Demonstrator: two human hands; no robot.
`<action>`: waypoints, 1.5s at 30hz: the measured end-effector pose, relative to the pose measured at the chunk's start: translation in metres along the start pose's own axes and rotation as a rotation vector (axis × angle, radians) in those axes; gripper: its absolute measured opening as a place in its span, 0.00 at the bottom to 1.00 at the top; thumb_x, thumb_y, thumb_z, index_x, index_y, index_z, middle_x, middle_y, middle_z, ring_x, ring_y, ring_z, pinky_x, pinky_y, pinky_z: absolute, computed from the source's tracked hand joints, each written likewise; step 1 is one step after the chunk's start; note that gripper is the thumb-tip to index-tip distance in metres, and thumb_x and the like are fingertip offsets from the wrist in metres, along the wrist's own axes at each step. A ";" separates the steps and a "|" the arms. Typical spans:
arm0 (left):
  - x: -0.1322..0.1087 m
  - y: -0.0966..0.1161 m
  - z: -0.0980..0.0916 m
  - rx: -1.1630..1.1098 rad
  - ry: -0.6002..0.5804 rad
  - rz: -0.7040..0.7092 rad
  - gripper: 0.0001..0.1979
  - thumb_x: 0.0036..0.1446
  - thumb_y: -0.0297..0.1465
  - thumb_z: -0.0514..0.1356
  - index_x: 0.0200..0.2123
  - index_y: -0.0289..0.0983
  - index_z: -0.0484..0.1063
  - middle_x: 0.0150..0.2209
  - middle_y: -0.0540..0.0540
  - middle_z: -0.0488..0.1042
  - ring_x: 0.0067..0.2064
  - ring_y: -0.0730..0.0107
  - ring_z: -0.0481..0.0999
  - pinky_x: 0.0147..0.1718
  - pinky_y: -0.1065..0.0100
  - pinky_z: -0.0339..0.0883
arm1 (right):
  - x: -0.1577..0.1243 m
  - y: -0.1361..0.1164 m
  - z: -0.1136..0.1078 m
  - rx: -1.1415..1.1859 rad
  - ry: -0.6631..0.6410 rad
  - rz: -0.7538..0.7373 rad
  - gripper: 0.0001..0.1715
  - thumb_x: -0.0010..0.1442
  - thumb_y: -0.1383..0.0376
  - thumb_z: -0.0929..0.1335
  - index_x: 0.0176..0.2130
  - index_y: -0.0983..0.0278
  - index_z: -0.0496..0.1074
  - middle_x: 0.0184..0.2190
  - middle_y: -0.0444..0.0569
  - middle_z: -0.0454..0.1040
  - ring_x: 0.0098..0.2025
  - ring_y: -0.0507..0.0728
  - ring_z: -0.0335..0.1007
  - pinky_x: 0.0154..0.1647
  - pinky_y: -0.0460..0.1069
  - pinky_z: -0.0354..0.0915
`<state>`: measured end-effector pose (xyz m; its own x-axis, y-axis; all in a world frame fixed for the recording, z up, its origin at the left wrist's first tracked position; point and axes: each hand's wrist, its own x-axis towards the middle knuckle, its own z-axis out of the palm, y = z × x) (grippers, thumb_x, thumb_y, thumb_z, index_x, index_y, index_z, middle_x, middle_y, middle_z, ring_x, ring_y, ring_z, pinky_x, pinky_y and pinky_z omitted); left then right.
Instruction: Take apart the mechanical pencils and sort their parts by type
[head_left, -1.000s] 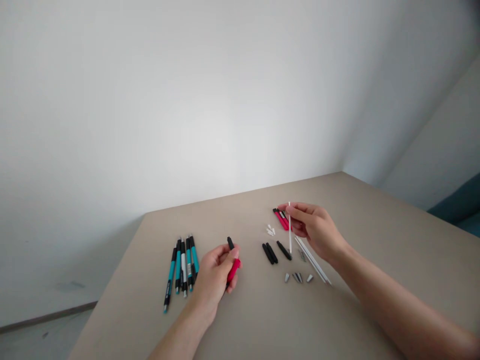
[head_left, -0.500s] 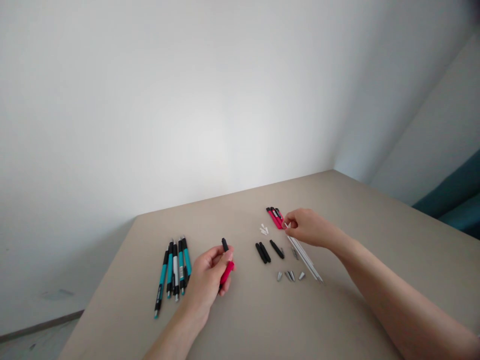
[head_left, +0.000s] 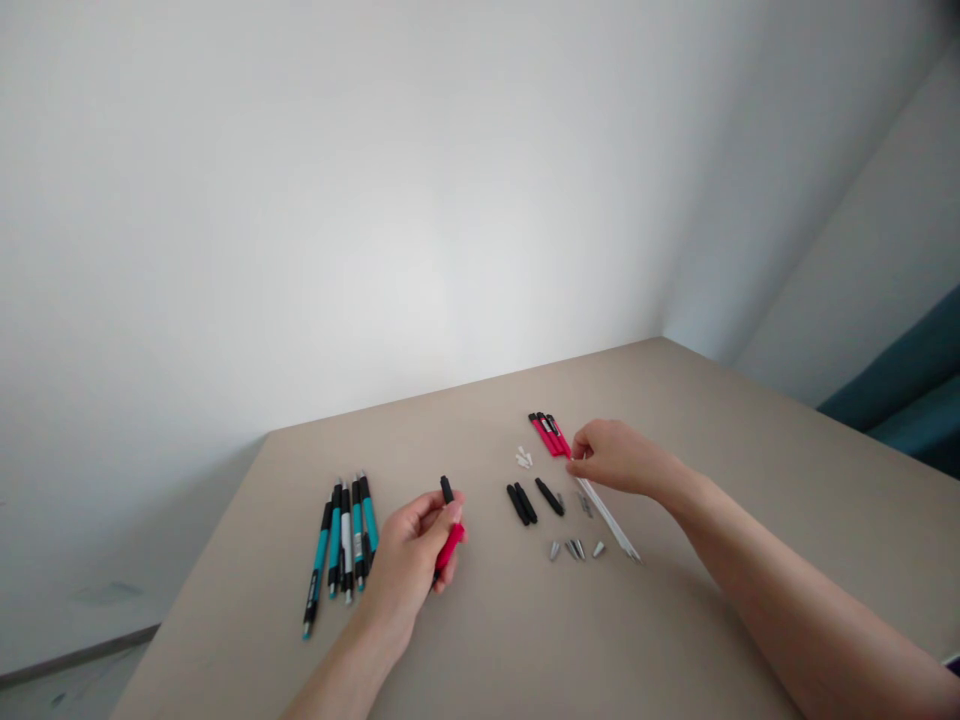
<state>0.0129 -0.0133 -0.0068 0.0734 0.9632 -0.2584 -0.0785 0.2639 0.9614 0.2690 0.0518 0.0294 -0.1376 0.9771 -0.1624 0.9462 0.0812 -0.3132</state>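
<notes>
My left hand (head_left: 412,550) is closed around a red and black pen barrel (head_left: 450,545), its black end pointing up and away. At the upper ends of the thin white pen refills (head_left: 611,520), my right hand (head_left: 607,458) pinches with thumb and fingers; the exact grip is partly hidden. Just beyond these fingertips lie red barrels with black ends (head_left: 547,435). Between my hands are small white plugs (head_left: 523,458), black grips (head_left: 521,504), thin springs (head_left: 585,505) and silver cone tips (head_left: 575,549).
Several pens in teal, black and white (head_left: 345,540) lie side by side left of my left hand. The beige table (head_left: 525,640) meets a white wall (head_left: 450,200) at the back. A teal cloth (head_left: 900,390) hangs at the far right.
The white refills now lie closer together, and my right fingertips are slightly lower over their upper ends. My left hand keeps hold of the pen barrel. The view has shifted slightly.
</notes>
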 end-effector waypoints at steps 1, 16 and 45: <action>0.000 0.000 0.000 0.002 -0.006 -0.002 0.20 0.50 0.42 0.62 0.39 0.32 0.69 0.22 0.53 0.67 0.13 0.83 0.57 0.10 0.76 0.45 | 0.000 0.001 0.000 0.003 -0.001 0.002 0.08 0.49 0.64 0.68 0.24 0.65 0.76 0.23 0.50 0.75 0.27 0.55 0.69 0.26 0.46 0.55; -0.008 -0.001 0.003 0.204 -0.297 0.086 0.14 0.61 0.39 0.53 0.42 0.34 0.68 0.22 0.55 0.59 0.15 0.83 0.54 0.14 0.74 0.45 | -0.032 -0.056 0.028 0.539 0.187 -0.505 0.18 0.61 0.64 0.63 0.50 0.63 0.70 0.28 0.44 0.73 0.24 0.49 0.62 0.27 0.44 0.58; -0.003 -0.009 0.003 0.286 -0.272 0.028 0.15 0.58 0.39 0.55 0.38 0.32 0.72 0.25 0.50 0.69 0.14 0.83 0.58 0.13 0.76 0.50 | -0.035 -0.058 0.038 0.772 0.196 -0.444 0.09 0.60 0.64 0.64 0.34 0.66 0.72 0.23 0.43 0.67 0.24 0.49 0.57 0.23 0.44 0.54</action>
<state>0.0165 -0.0192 -0.0142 0.3390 0.9113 -0.2336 0.1928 0.1757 0.9654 0.2081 0.0055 0.0174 -0.3236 0.9090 0.2625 0.3490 0.3726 -0.8599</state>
